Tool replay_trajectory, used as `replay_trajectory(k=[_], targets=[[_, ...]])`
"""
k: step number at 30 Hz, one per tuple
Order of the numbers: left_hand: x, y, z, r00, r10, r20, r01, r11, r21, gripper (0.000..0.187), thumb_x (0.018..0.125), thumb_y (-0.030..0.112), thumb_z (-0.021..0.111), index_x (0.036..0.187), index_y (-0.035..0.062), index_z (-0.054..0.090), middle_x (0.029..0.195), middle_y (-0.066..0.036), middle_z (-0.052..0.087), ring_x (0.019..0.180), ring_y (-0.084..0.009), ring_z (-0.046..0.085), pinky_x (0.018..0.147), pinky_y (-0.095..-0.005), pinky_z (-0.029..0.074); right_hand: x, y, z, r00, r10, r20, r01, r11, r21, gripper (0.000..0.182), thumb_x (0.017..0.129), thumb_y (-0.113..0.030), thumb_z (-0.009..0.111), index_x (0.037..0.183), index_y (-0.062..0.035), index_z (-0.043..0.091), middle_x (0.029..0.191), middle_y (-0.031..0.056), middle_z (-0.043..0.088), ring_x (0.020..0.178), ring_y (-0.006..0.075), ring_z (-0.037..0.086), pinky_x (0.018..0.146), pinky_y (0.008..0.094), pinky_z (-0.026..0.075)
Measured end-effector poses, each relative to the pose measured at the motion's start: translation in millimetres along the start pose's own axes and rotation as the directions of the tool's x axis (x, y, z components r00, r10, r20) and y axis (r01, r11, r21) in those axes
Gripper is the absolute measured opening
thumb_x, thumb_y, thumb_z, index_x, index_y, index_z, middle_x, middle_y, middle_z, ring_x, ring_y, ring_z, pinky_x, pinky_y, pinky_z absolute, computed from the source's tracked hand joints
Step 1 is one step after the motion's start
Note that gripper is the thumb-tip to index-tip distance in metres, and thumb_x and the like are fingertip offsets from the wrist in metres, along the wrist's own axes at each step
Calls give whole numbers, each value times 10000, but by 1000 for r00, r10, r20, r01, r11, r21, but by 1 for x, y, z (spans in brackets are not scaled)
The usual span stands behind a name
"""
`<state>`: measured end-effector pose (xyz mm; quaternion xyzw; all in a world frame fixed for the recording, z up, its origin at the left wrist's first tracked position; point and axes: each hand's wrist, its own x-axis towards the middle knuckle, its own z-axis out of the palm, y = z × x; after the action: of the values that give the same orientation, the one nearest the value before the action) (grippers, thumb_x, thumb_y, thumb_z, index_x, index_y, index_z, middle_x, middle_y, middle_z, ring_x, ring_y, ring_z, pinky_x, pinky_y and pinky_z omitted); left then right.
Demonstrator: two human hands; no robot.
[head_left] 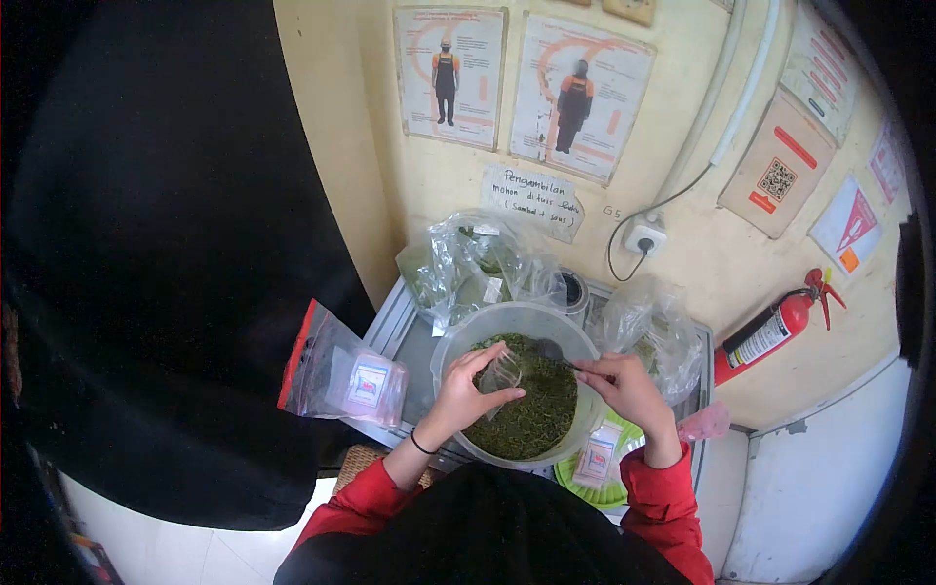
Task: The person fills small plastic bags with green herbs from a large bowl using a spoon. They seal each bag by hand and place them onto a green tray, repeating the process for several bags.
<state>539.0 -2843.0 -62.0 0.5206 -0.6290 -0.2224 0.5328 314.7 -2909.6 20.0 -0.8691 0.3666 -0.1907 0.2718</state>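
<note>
A large translucent tub stands in front of me, part filled with a dark green, finely chopped mixture. Over its left half my left hand is closed on a small clear plastic bag, thumb and fingers at its sides. My right hand reaches across the right rim and grips the handle of a dark spoon. The bowl of that spoon is low over the green mixture, just right of the bag.
Clear bags of green contents and another plastic bag lie behind the tub, with a dark-topped container between them. A zip bag is at left. A bag pack rests on a green plate. A fire extinguisher stands right.
</note>
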Motion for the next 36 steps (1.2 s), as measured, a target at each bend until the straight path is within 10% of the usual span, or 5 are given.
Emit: replay_trajectory(k=[8, 11, 17, 24, 36], targets=[[2, 20, 7, 981, 182, -63, -158, 949, 272, 717, 566, 237, 780, 1169, 8, 468, 994, -98, 556, 931, -244, 524, 852, -331, 358, 9, -28, 37, 902, -184, -391, 215, 976, 38, 159, 739, -102, 602, 874, -18, 613, 752, 131, 585, 746, 297, 560, 649, 338, 438], [0, 25, 11, 984, 161, -73, -135, 951, 276, 756, 549, 216, 793, 1188, 6, 447, 981, -104, 549, 928, -242, 523, 829, -344, 383, 7, -21, 48, 970, -222, -98, 237, 955, 180, 145, 750, -93, 591, 864, -4, 595, 770, 132, 584, 743, 303, 560, 649, 338, 438], [-2, 12, -10, 829, -135, 543, 505, 597, -624, 616, 677, 40, 703, 1219, -2, 411, 1086, -71, 538, 954, -140, 533, 813, -276, 430, 10, -17, 30, 983, -165, -75, 180, 935, 305, 106, 784, -57, 564, 868, 4, 583, 764, 106, 596, 713, 193, 575, 627, 293, 443], [-11, 13, -4, 872, -186, 453, 419, 762, -494, 485, 731, -49, 609, 1188, -16, 452, 1072, -58, 566, 953, -122, 536, 844, -252, 409, 10, -10, 40, 982, 153, 110, -181, 597, 781, 168, 778, -61, 600, 920, 29, 595, 723, 64, 600, 661, 117, 566, 605, 233, 453], [-8, 35, -1, 957, -191, 217, 271, 852, -447, 157, 888, 126, 445, 897, -4, 532, 708, -50, 607, 645, -84, 563, 568, -212, 449, 0, -8, 57, 994, 109, -19, -65, 712, 700, 60, 719, -49, 598, 748, 2, 590, 636, -20, 539, 596, 47, 462, 543, 200, 379]])
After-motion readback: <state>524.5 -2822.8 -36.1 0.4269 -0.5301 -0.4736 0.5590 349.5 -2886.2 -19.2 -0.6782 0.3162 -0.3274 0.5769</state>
